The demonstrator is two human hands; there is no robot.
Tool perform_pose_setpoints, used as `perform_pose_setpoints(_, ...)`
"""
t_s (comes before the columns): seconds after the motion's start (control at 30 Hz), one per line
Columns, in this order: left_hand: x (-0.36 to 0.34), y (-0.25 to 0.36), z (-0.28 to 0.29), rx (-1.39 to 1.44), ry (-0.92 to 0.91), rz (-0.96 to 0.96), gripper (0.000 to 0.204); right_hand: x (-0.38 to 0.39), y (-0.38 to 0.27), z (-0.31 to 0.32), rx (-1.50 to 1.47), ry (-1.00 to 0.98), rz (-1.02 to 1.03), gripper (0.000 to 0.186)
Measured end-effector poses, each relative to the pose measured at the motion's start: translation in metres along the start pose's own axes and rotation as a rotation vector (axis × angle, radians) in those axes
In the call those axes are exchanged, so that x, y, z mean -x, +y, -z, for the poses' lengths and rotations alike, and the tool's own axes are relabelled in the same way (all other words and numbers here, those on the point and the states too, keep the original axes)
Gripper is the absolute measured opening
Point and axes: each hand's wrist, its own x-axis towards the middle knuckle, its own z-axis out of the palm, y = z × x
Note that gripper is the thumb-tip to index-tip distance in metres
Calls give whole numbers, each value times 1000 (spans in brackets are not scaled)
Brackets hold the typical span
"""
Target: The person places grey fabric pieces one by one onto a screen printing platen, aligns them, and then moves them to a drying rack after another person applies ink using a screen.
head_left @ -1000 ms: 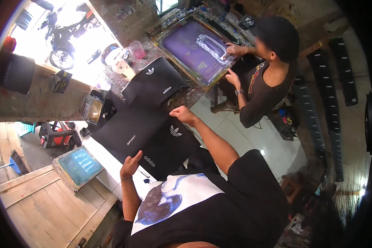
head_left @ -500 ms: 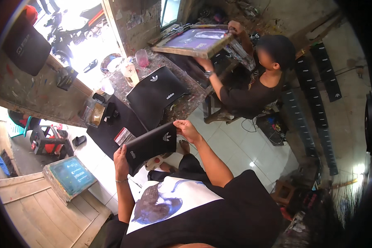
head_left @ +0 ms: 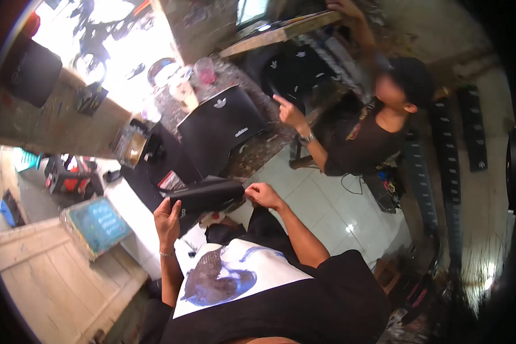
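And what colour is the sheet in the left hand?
The sheet is black, best seen in the head view.

Room over tiles [head_left: 309, 200], black sheet [head_left: 209, 196] left, co-worker's forearm [head_left: 316, 152] ahead

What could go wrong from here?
Slip: the left hand grips the folded black sheet, but the right hand is only at its far end, grip unclear; it might sag or crease.

Drop: the wooden frame is tilted up over black pieces, with a co-worker's hand at its upper end; falling, it could smear them.

Spill: the pinkish cup stands near a printed black piece.
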Motion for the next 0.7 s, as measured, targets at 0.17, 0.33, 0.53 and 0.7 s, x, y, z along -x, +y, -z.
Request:
perform_pose_setpoints(0.17, 8, 4, 3, -116, 135, 161, 13, -11, -81, 28, -61, -279, 147, 13)
perform_pose_setpoints(0.33, 49, -6, 8, -70, 409, 350, 20, -130, -127, 46, 131, -199, 292, 14)
perform_pose_setpoints(0.53, 103, 7, -17, -10, 680, 437, 18, -279, -61, -7, 1182, -429, 862, 38)
perform_pose_setpoints(0.7, 147, -4, -29, 26, 828, 548, 17, -304, -65, -95, 1471, -760, 1252, 45)
